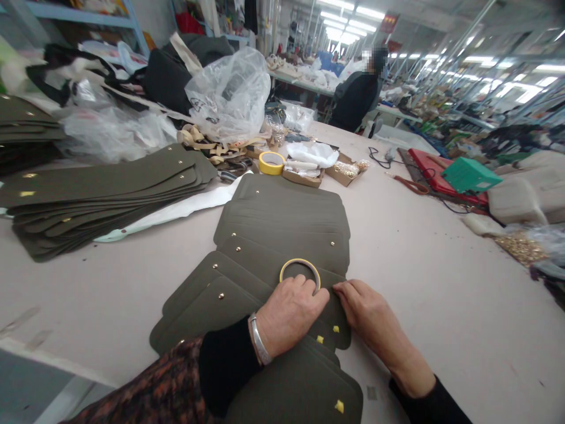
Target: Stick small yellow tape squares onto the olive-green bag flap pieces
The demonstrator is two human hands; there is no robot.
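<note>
Overlapping dark olive panels (282, 212) with small gold studs lie fanned out in front of me. My left hand (291, 312), with a silver bracelet at the wrist, is closed around the near side of a thin yellow tape roll (300, 261) above the panels. Close to its right, my right hand (364, 309) has its fingers pressed together at the panels' right edge; what lies between the fingertips is too small to tell. Small yellow tape pieces (339, 406) stick to several panels below the hands.
Another stack of olive panels (110, 182) lies at left beside a white strip (176, 209). Behind are a thicker yellow tape roll (271, 163), small boxes (346, 171) and plastic bags (233, 94). A green box (471, 175) stands at right. A person (358, 94) sits farther back.
</note>
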